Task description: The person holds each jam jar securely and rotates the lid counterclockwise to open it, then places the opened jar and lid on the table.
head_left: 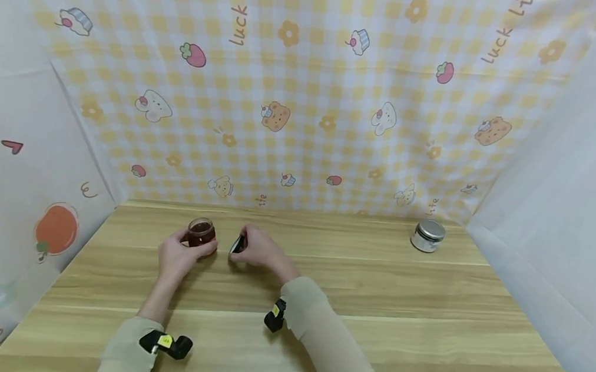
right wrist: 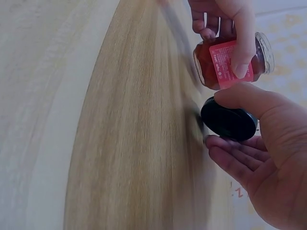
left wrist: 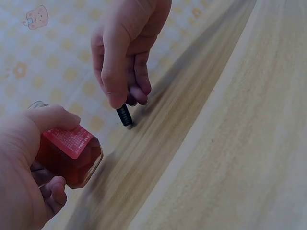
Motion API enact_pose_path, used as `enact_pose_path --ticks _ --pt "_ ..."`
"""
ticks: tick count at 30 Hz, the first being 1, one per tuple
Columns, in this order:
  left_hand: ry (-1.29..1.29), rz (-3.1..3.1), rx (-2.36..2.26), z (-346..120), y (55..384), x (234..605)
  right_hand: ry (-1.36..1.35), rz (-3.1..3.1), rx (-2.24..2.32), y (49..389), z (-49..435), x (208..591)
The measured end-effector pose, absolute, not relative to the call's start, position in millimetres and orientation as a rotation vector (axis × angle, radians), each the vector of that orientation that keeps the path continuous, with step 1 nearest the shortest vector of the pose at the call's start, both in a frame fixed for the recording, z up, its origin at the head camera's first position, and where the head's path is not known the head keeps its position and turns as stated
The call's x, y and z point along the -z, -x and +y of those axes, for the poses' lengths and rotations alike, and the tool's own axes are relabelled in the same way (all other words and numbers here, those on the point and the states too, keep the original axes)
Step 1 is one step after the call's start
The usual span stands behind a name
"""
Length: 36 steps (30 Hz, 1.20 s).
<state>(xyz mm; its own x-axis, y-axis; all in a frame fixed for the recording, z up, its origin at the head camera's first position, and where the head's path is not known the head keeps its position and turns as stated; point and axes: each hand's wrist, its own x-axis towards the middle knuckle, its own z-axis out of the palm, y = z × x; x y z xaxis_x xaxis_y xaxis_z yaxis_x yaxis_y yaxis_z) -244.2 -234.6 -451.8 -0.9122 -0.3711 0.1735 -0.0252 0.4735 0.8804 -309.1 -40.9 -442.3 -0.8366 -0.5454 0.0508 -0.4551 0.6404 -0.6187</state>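
Jar point(head_left: 201, 235), head view: toward table's point(head_left: 423, 333) far edge, left side, left hand point(head_left: 177, 255) gripping its body; mouth open, dark red contents. Right hand point(head_left: 262, 249) pinches lid point(head_left: 238, 244) by rim. Closed tub point(head_left: 428, 236) near far right corner, contents hidden. Left wrist view: faceted glass, red label point(left wrist: 68, 141); probably heavyish, rigid, slick, breakable; hold mid-body. Right wrist view: lid between thumb and fingers; looks light, stiff.
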Motion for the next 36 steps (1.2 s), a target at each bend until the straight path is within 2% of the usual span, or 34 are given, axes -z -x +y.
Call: enact_pose_path --ticks 36 --pt "-0.503 -2.345 1.477 -258 266 459 0.623 2.883 0.679 315 -91 447"
